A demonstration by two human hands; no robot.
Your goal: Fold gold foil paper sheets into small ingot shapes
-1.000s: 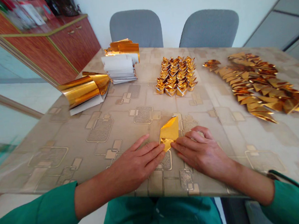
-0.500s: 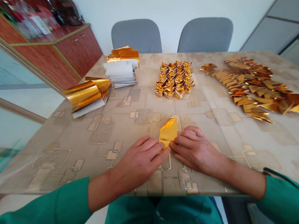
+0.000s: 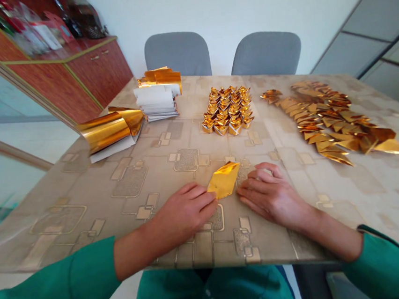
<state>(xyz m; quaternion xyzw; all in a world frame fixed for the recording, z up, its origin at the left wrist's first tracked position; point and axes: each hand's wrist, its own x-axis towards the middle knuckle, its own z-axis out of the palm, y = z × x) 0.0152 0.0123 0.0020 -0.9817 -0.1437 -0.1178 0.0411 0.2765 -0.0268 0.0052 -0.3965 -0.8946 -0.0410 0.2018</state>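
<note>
A folded piece of gold foil paper (image 3: 224, 180), shaped like a slanted diamond, is in front of me near the table's front edge. My left hand (image 3: 193, 209) pinches its lower left corner between thumb and fingers. Just right of the paper, my right hand (image 3: 269, 197) is apart from it, fingers curled and bunched together; whether anything is between the fingertips I cannot make out. Beyond the hands stands a block of folded gold paper ingots (image 3: 227, 110) in tight rows. At the right lies a spread of flat folded gold pieces (image 3: 338, 122).
A curled stack of gold sheets (image 3: 108, 132) lies at the left, beside a pile of white-backed foil sheets (image 3: 156, 102). The patterned tablecloth (image 3: 128, 182) covers the table. Two grey chairs (image 3: 176, 53) stand behind it, and a wooden cabinet (image 3: 96, 72) is at the back left.
My right hand has let go of the gold paper and moved right. The paper has tilted to the right, its lower end now uncovered, with my left hand still on its corner.
</note>
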